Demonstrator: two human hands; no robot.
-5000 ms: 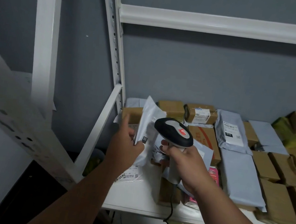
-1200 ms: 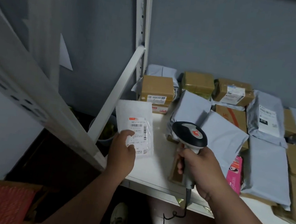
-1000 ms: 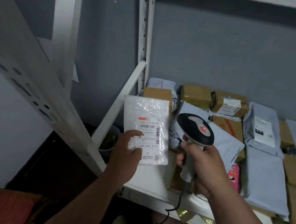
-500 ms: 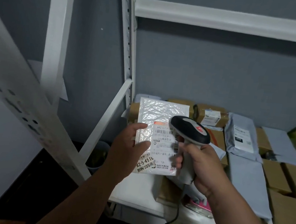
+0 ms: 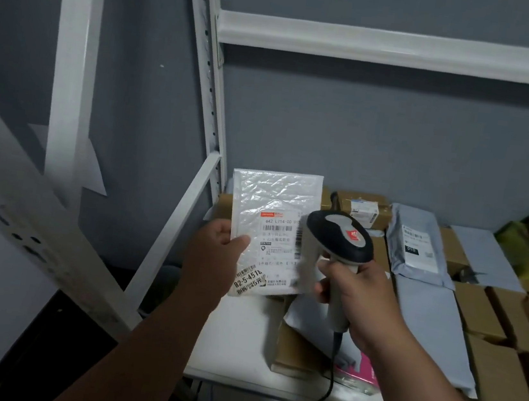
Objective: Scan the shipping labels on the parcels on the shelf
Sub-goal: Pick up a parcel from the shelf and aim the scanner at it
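Observation:
My left hand [image 5: 214, 254] holds a white bubble mailer [image 5: 274, 208] upright above the shelf's left end, thumb on its front, shipping label [image 5: 278, 249] facing me. My right hand [image 5: 356, 296] grips the handle of a corded barcode scanner [image 5: 339, 235], whose black-and-grey head sits just right of the label and covers the mailer's right edge. Behind and to the right, brown boxes [image 5: 484, 310] and grey poly mailers [image 5: 423, 308] lie on the white shelf [image 5: 238, 338].
A white perforated upright [image 5: 206, 68] and crossbeam [image 5: 404, 50] frame the shelf against a grey wall. A slanted white rail [image 5: 172, 228] runs down the shelf's left side. A pink packet [image 5: 363, 375] lies at the front edge; the scanner cable [image 5: 327, 387] hangs below.
The mailer has come up from low beside the shelf to in front of me, label facing. The scanner has risen with it and now sits close against the label's right side.

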